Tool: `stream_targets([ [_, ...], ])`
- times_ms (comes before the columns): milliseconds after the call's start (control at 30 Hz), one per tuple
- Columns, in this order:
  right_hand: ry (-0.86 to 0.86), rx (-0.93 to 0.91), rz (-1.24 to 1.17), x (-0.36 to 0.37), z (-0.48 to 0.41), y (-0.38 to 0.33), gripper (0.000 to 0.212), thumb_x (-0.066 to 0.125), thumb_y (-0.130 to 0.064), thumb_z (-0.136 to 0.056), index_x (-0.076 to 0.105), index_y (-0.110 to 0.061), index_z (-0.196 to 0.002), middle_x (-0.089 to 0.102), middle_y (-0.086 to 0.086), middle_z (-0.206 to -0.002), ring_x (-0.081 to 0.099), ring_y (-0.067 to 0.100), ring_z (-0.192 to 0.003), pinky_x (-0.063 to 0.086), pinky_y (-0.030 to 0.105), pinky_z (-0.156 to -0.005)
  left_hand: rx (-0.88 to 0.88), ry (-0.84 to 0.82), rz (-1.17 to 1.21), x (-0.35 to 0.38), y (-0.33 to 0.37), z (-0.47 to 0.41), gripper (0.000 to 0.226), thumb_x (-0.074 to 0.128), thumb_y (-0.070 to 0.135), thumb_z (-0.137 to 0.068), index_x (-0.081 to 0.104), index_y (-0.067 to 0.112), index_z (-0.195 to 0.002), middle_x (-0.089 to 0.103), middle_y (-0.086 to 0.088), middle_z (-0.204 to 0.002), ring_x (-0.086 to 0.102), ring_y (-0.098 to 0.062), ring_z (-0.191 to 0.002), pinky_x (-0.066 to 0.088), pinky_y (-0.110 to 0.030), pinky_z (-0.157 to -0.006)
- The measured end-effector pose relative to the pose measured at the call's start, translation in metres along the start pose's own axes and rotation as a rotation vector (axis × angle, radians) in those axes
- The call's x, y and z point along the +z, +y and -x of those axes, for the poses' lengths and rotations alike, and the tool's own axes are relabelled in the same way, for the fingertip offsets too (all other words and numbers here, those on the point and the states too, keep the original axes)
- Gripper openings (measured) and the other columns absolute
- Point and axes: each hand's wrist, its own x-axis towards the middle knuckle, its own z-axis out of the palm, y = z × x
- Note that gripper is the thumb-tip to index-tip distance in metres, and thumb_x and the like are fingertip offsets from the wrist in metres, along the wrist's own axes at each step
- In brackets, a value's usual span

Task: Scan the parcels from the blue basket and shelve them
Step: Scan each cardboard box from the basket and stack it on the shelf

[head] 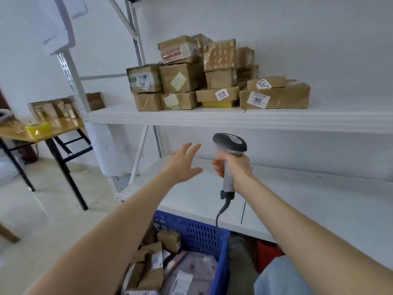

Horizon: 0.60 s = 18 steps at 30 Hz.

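Observation:
My right hand (236, 167) grips the handle of a grey corded barcode scanner (230, 145), held upright in front of the lower shelf (308, 194). My left hand (182, 162) hovers just left of it, empty, fingers spread. The blue basket (202, 233) stands below my arms with several brown boxes and soft mailers (168, 262) inside. On the upper shelf (212, 117) sits a stack of brown cardboard parcels (212, 77) with white number stickers.
White metal shelf uprights (72, 81) stand to the left. A wooden folding table (42, 128) at the far left holds more boxes and a yellow item. Something red (265, 256) sits under the lower shelf, right of the basket. Tiled floor lies at lower left.

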Motion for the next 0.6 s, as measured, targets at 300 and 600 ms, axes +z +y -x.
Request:
stream_targets([
  [300, -0.099, 0.352, 0.125, 0.07, -0.007, 0.164, 0.01, 0.07, -0.012, -0.083, 0.066, -0.003, -0.082, 0.071, 0.013, -0.074, 0.059, 0.014, -0.049, 0.049, 0.025, -0.051, -0.309, -0.326, 0.091, 0.129, -0.134, 0.103, 0.085, 0.062, 0.04, -0.089, 0.009, 0.025, -0.153, 0.014, -0.009, -0.158, 0.033, -0.03, -0.138, 0.036, -0.043, -0.109],
  [600, -0.078, 0.644, 0.191, 0.107, -0.033, 0.302, 0.015, 0.071, -0.014, -0.085, 0.066, -0.003, -0.075, 0.07, 0.012, -0.069, 0.056, 0.013, -0.046, 0.049, 0.028, -0.051, -0.611, -0.633, 0.137, 0.246, -0.217, 0.156, 0.079, 0.059, 0.036, -0.09, 0.014, 0.019, -0.153, 0.016, -0.012, -0.155, 0.033, -0.032, -0.137, 0.038, -0.042, -0.106],
])
